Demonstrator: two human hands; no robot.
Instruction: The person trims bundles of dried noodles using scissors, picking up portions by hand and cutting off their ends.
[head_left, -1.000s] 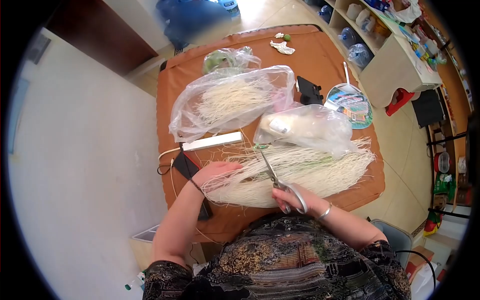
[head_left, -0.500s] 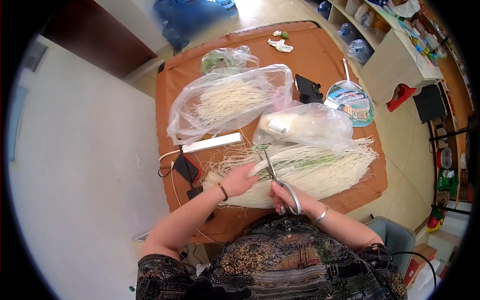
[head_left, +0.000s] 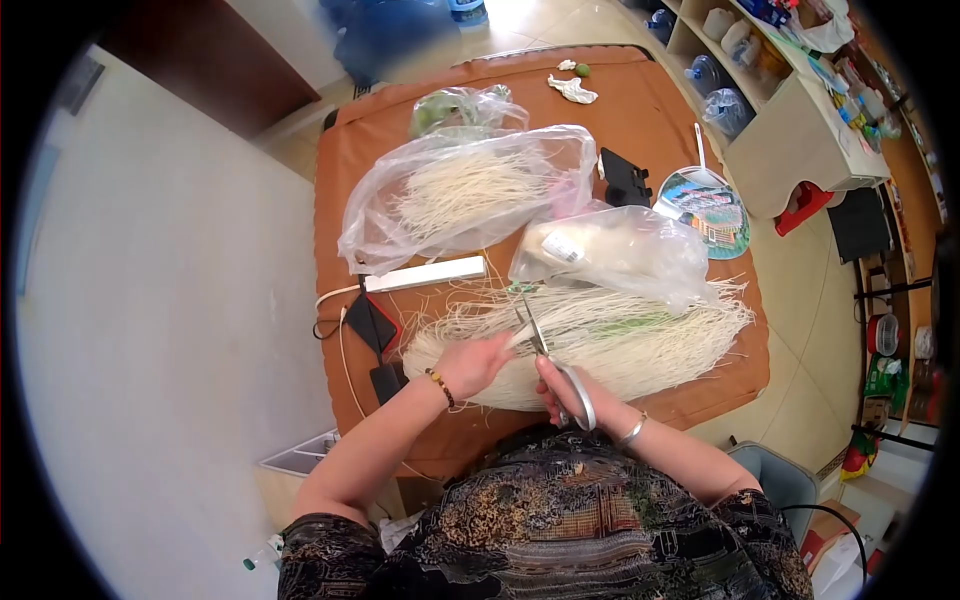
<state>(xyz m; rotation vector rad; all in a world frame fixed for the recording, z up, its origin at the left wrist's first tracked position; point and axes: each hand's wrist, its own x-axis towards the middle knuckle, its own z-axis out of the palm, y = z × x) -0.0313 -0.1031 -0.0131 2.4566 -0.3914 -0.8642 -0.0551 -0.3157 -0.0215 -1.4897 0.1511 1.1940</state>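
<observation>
My right hand grips a pair of scissors by the handles, with the blades pointing away from me and slightly apart. Between the fingers of my left hand is a small bundle of thin off-white noodles, its end close to the scissor blades. Under both hands lies a large heap of long dry noodles, with some green plastic showing through it. Beyond the heap, a clear bag with a white label holds something pale. A larger open bag contains shorter noodle strands.
A white power strip and cables lie left of the heap on the brown-covered table. Farther back are a bag of greens, a black stand, a round fan and a crumpled tissue. A chair stands at right.
My left hand has drawn slightly left with the noodle bundle, whose end now shows near the blades. The scissors stay in my right hand, almost in place. The view has shifted a little.
</observation>
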